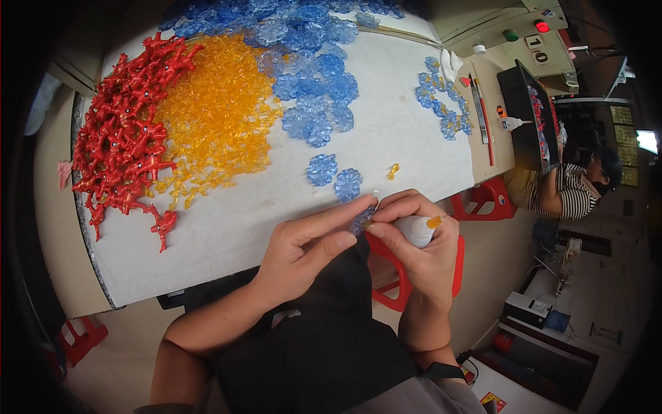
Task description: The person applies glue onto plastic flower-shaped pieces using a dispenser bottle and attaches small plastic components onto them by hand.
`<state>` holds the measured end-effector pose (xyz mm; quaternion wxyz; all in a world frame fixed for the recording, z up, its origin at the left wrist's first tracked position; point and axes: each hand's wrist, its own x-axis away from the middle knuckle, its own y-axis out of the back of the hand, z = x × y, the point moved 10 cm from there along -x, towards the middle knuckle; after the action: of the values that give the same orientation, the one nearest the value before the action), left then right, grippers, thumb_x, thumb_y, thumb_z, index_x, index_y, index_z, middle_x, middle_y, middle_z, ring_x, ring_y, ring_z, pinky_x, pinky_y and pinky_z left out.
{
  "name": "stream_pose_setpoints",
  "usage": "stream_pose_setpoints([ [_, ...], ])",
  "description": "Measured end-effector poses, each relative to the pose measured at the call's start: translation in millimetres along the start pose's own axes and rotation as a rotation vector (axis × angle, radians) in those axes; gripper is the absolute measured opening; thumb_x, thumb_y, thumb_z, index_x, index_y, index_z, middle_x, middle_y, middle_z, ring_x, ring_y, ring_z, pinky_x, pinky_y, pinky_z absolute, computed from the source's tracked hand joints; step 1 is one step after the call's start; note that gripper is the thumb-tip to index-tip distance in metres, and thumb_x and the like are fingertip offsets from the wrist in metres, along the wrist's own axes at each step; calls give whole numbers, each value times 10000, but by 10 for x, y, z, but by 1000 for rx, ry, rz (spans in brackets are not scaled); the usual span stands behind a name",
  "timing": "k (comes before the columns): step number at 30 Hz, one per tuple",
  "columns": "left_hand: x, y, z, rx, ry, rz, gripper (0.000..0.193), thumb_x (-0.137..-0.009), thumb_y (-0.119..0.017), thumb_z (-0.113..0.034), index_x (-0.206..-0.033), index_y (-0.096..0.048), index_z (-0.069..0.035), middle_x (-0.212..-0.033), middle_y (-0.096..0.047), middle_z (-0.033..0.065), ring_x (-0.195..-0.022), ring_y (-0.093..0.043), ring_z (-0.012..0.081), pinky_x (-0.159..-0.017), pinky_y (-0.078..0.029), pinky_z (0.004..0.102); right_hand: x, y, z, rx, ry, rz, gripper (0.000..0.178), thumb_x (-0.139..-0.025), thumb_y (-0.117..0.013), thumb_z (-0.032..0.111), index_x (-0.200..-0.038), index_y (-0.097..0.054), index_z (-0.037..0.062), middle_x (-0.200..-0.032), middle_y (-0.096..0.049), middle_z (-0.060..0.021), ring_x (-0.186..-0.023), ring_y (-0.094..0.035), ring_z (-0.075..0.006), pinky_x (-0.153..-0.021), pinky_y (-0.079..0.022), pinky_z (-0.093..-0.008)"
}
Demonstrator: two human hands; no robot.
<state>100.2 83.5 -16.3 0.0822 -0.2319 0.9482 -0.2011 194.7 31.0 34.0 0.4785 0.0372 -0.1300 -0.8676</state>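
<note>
Between my two hands, just past the table's near edge, is a translucent blue flower-shaped plastic piece. My left hand pinches it from the left, fingers stretched along it and thumb below. In my right hand is a white squeeze bottle with an orange tip, while the thumb and fingertips meet the flower piece's right side. Fingers partly hide the piece. Just beyond lie two more blue flower pieces and a small yellow plastic piece.
Red figure-shaped pieces, a heap of yellow pieces and blue flowers cover the left and back of the white-topped table. Blue-and-yellow pieces lie at the right. A person in a striped shirt sits beyond, near a black tray.
</note>
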Motion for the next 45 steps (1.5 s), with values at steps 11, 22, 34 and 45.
stream_pose_setpoints([
  [11, 39, 83, 20, -45, 25, -192, 322, -900, -424, -96, -1208, -464, -13, -1153, -548, 103, -1044, -505, 124, -872, -388, 235, -26, -61, 26, 162, 99, -66, 142, -663, -644, -84, -767, -593, -2, -792, -592, -82, -738, -581, -156, -664, -452, -245],
  [22, 44, 165, 3, -94, -31, -268, 298, -903, -421, -105, -1172, -495, -1, -1063, -596, 102, -918, -518, 71, -783, -412, 210, -12, -96, -74, 127, 65, -137, 122, -672, -649, -54, -767, -587, -7, -783, -602, -90, -725, -582, -157, -659, -449, -244],
  [34, 66, 189, 20, -114, -38, -297, 289, -902, -421, -102, -1161, -504, -2, -1007, -611, 69, -735, -481, 26, -642, -401, 171, 9, -107, -97, 109, 46, -177, 107, -678, -634, -52, -764, -583, -13, -770, -600, -89, -710, -580, -154, -643, -450, -249],
  [45, 86, 198, 86, -100, 49, -280, 288, -904, -428, -111, -1166, -510, -24, -884, -606, 7, -623, -403, 1, -537, -344, 153, 10, -107, -79, 118, 70, -182, 108, -674, -634, -49, -762, -582, -14, -755, -599, -92, -702, -583, -163, -640, -452, -252],
])
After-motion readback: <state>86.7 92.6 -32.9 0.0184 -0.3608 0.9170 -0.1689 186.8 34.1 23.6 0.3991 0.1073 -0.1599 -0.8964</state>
